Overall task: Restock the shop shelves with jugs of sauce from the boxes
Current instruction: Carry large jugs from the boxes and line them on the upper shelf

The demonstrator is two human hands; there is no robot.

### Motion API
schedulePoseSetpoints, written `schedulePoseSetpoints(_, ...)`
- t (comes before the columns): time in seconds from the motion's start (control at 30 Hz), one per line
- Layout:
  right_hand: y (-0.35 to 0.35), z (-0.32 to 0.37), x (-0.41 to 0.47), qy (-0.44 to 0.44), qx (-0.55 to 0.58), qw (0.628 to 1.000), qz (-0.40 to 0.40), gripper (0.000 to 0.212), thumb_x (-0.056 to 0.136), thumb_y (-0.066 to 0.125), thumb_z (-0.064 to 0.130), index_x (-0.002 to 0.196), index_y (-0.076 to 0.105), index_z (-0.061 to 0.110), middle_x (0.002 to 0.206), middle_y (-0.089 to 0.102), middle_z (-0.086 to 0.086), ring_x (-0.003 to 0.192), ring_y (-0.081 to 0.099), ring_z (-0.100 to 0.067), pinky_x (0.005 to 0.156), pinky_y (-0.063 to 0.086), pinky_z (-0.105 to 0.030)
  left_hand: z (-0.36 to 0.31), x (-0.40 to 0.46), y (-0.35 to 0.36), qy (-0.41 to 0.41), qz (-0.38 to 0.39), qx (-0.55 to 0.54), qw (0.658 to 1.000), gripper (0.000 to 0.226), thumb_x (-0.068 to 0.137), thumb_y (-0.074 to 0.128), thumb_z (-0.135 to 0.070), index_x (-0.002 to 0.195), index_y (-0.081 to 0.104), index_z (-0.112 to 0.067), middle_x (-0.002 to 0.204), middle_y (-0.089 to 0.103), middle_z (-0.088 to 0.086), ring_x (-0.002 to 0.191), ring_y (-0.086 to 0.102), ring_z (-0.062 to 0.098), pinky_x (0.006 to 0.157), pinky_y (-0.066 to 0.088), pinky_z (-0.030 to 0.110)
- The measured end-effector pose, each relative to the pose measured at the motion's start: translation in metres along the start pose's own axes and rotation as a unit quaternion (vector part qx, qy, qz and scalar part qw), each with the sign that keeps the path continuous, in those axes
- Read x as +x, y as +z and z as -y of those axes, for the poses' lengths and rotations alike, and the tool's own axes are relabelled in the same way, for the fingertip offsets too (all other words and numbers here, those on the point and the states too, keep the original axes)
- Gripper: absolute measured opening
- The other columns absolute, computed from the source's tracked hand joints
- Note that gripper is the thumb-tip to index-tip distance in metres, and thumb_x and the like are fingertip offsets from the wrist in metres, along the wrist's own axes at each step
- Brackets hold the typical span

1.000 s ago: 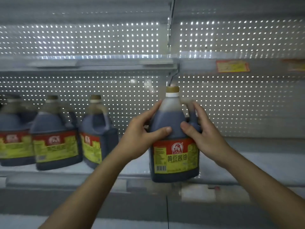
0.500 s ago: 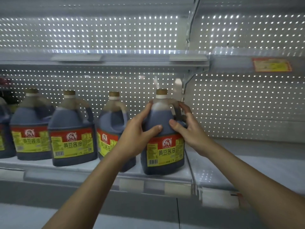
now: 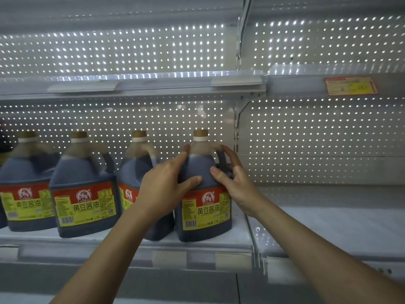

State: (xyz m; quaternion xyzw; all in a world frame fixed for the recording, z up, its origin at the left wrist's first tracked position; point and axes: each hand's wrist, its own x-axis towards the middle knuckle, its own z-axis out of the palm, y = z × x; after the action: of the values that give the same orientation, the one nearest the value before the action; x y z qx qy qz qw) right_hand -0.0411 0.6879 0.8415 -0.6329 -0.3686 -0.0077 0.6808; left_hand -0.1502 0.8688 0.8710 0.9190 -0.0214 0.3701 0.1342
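White perforated panels, lit from behind, form the back wall (image 3: pixel 109 51) of a shop shelving unit that fills the whole view. Across its middle runs the upper shelf (image 3: pixel 153 84), and on the right stretch of that shelf's front edge sits a red and yellow price tag (image 3: pixel 350 86).

Below it, the lower shelf (image 3: pixel 131 242) carries a row of sauce jugs along its front edge. Each is a clear plastic jug of dark sauce with a brown cap, a moulded handle and a red and yellow label. The rightmost jug (image 3: pixel 206 207) stands upright at the right end of this shelf, just beside the upright post (image 3: pixel 236 132) that divides the unit. Its label faces forward.

The left hand (image 3: pixel 162 189) grasps the jug's left shoulder, with the index finger stretched up towards the neck and the thumb pressed across the front. The right hand (image 3: pixel 236 185) grasps the right shoulder, its thumb on the front and its fingers curled around the handle side.

Just left of the held jug, and partly hidden behind the left wrist, stands a second jug (image 3: pixel 140 172), turned so its label faces slightly left. Further left is a third jug (image 3: pixel 84 194) facing forward, then a fourth jug (image 3: pixel 26 189) near the left edge of the shelf, blurred.

Right of the post, a neighbouring shelf (image 3: pixel 339 227) sits at about the same height.
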Motion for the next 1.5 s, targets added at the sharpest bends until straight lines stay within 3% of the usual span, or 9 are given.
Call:
schedulePoseSetpoints(0.2,-0.003,-0.002,0.002,-0.004,-0.018,1.000,0.024,0.062,0.092,0.068,0.030,0.141,0.037,0.053,0.124,0.071,-0.004,0.111,0.072,-0.025,0.091,0.060,-0.048,0.001,-0.003,0.004,0.001,-0.002,-0.019,1.000,0.080,0.091,0.064,-0.054,0.158,0.027,-0.030,0.130,0.065,0.002,0.108,0.064,0.025,0.075,0.052,0.039)
schedulePoseSetpoints(0.33,-0.008,0.003,0.000,-0.010,-0.075,0.996,0.043,0.059,0.097,0.063,0.030,0.135,0.030,0.061,0.117,0.068,0.011,0.103,0.072,-0.004,0.080,0.060,-0.027,0.002,-0.005,0.008,-0.002,-0.003,-0.045,0.999,0.081,0.091,0.065,-0.053,0.158,0.026,-0.030,0.138,0.059,-0.001,0.119,0.060,0.024,0.083,0.055,0.047)
schedulePoseSetpoints(0.47,-0.011,0.014,-0.006,-0.010,-0.138,0.989,0.049,0.063,0.098,0.064,0.035,0.145,0.026,0.054,0.126,0.057,0.022,0.104,0.065,0.011,0.080,0.057,-0.018,0.003,-0.013,0.003,0.004,-0.041,-0.103,0.994,0.075,0.087,0.071,-0.050,0.152,0.036,-0.041,0.135,0.051,-0.010,0.121,0.053,0.015,0.087,0.056,0.044)
schedulePoseSetpoints(0.67,-0.041,0.032,-0.025,-0.024,-0.246,0.968,0.038,0.064,0.091,0.068,0.053,0.148,0.041,0.043,0.133,0.059,0.018,0.124,0.057,0.001,0.103,0.054,-0.040,-0.015,-0.015,-0.007,0.040,-0.056,-0.128,0.989,0.064,0.084,0.068,-0.052,0.143,0.043,-0.051,0.122,0.048,-0.016,0.113,0.050,0.008,0.087,0.055,0.038)
schedulePoseSetpoints(0.87,-0.093,0.056,-0.081,-0.024,-0.271,0.962,0.005,0.051,0.094,0.068,0.042,0.141,0.050,0.043,0.130,0.058,0.018,0.122,0.057,0.002,0.107,0.051,-0.036,-0.070,-0.013,0.015,0.113,-0.085,-0.127,0.982,0.051,0.088,0.061,-0.047,0.138,0.053,-0.038,0.120,0.049,-0.017,0.111,0.051,0.015,0.090,0.051,0.047)
schedulePoseSetpoints(1.17,-0.232,0.046,-0.250,0.054,-0.307,0.934,-0.176,0.038,0.098,0.065,0.032,0.136,0.059,0.031,0.134,0.060,0.014,0.126,0.057,-0.004,0.104,0.050,-0.029,-0.238,-0.032,0.146,0.246,0.107,-0.284,0.920,0.043,0.093,0.070,-0.035,0.134,0.059,-0.032,0.123,0.060,-0.016,0.117,0.057,0.006,0.098,0.048,0.035)
schedulePoseSetpoints(1.3,-0.302,0.023,-0.361,0.138,-0.298,0.901,-0.285,0.034,0.099,0.066,0.029,0.130,0.060,0.038,0.129,0.060,0.014,0.121,0.058,-0.001,0.099,0.050,-0.020,-0.336,-0.066,0.221,0.309,0.208,-0.341,0.863,0.047,0.091,0.067,-0.035,0.136,0.059,-0.028,0.126,0.061,-0.009,0.116,0.057,0.005,0.097,0.047,0.026)
schedulePoseSetpoints(1.4,-0.348,0.006,-0.446,0.204,-0.305,0.861,-0.352,0.031,0.098,0.066,0.036,0.125,0.059,0.048,0.127,0.060,0.018,0.119,0.059,-0.003,0.097,0.054,-0.031,-0.412,-0.107,0.280,0.333,0.289,-0.372,0.817,0.045,0.092,0.064,-0.042,0.135,0.059,-0.029,0.125,0.061,-0.011,0.115,0.057,0.004,0.098,0.042,0.015)
schedulePoseSetpoints(1.5,-0.383,-0.012,-0.529,0.260,-0.282,0.825,-0.416,0.032,0.099,0.066,0.030,0.129,0.062,0.037,0.130,0.061,0.011,0.118,0.060,-0.005,0.099,0.055,-0.034,-0.477,-0.157,0.342,0.335,0.376,-0.398,0.767,0.045,0.092,0.071,-0.035,0.134,0.057,-0.035,0.124,0.062,-0.012,0.112,0.057,0.002,0.096,0.039,0.009)
